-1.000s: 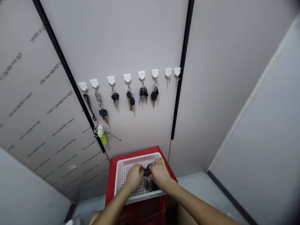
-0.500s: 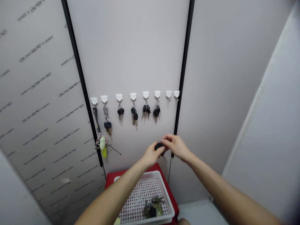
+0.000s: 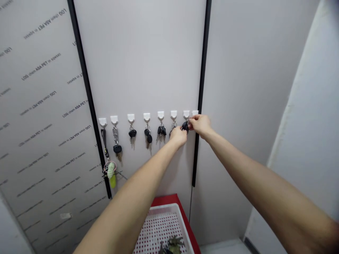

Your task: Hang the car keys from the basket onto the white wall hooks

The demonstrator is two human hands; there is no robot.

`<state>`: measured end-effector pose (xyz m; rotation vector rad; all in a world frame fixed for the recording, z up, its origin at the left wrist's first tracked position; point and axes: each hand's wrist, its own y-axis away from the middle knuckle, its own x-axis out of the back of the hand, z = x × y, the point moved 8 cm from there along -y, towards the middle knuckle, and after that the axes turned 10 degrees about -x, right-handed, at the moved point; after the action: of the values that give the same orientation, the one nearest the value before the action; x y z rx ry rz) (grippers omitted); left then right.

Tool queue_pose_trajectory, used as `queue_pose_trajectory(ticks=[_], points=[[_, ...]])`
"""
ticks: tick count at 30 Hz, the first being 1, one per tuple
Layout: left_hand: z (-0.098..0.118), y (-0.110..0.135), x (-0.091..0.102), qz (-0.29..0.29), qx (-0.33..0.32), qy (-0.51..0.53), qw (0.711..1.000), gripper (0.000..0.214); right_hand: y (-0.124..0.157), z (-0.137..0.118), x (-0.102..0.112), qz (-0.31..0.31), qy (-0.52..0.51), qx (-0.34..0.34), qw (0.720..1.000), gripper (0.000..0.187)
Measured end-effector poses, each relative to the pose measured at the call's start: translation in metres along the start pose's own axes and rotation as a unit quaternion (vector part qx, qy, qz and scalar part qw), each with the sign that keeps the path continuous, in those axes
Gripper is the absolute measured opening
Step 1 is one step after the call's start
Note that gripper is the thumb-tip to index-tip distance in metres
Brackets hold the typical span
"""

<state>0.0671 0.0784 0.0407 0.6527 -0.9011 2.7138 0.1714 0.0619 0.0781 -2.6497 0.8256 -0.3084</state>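
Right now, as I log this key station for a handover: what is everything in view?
hooks: eight, white, one row on the wall
hanging key sets: six, mostly black, on the six leftmost hooks
held key: one, black, at the seventh hook
basket: one, white, bottom edge
stand: one, red, under the basket
loose keys: small heap, dark, in the basket
wall strips: two, black, vertical
left hand: pinches the held key
right hand: pinches the held key

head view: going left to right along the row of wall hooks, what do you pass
green charm on a strap → chained black key → single black key → pair of black keys → black key bunch → left hand → held black key → right hand
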Motion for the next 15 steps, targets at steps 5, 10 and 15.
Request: queue_pose_trajectory(ticks=[5, 10, 15], points=[[-0.009, 0.026, -0.003, -0.024, -0.006, -0.035, 0.999, 0.031, 0.006, 0.009, 0.0, 0.001, 0.061, 0.009, 0.998, 0.019], [-0.052, 0.088, -0.002, -0.063, -0.001, -0.03, 0.998, 0.037, 0.057, 0.025, 0.007, 0.039, 0.19, 0.11, 0.975, 0.027], [-0.127, 0.185, -0.019, -0.177, 0.051, -0.063, 0.981, 0.035, 0.171, 0.123, -0.057, -0.294, 0.314, 0.111, 0.896, 0.024]])
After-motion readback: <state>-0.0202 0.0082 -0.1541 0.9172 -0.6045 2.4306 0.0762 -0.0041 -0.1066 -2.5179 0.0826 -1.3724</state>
